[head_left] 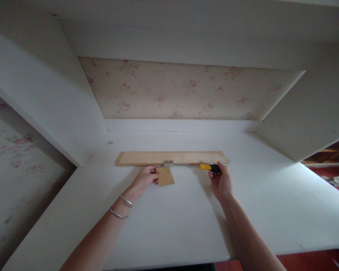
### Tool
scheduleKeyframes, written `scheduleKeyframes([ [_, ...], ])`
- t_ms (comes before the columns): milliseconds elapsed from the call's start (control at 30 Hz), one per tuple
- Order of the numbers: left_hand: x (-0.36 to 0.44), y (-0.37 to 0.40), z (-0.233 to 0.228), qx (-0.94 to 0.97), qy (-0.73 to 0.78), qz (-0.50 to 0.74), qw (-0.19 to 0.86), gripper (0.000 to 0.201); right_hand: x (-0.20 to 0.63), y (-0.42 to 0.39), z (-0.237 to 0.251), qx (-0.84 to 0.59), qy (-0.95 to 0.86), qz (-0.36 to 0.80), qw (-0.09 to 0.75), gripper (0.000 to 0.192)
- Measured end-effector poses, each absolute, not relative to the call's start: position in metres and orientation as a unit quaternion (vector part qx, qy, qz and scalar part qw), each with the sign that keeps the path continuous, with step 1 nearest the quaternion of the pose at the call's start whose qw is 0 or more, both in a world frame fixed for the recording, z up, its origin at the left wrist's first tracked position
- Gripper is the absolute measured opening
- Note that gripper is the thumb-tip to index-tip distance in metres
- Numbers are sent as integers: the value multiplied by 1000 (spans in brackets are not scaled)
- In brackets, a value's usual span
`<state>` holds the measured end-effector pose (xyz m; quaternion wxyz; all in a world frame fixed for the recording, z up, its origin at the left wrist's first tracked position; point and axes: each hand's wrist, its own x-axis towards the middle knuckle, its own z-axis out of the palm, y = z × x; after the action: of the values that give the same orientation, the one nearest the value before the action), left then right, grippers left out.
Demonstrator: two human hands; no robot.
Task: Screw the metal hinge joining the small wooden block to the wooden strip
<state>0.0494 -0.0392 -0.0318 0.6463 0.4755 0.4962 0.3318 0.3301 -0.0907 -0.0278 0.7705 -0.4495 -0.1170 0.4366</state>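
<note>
A long wooden board [147,157] lies across the white surface, with a small metal hinge [168,163] at the middle of its near edge. Just below the hinge is a small, thin wooden piece [166,177], pinched at its left side by my left hand [145,178]. My right hand [222,180] is wrapped round the yellow and black handle of a screwdriver [206,167]. Its long shaft points left along the board's near edge, toward the hinge. Whether the tip touches the hinge or a screw, I cannot make out.
Two small screws or nails [110,142] lie at the back left of the white tabletop [186,222]. White panels [307,109] rise on both sides, and a flowered wall [169,90] stands behind. A white ledge hangs overhead.
</note>
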Motion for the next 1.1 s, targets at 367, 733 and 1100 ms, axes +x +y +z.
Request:
scheduleKeyframes([
  [367,56,-34,-27,471,475,327,668,17,340,-94,-28,-471,-111,416,770,25],
  [733,57,-35,-32,539,524,294,591,27,336,-92,-30,-474,-128,426,760,25],
  [1100,60,-34,-33,557,525,275,582,54,332,-93,-24,-461,-117,439,762,23],
])
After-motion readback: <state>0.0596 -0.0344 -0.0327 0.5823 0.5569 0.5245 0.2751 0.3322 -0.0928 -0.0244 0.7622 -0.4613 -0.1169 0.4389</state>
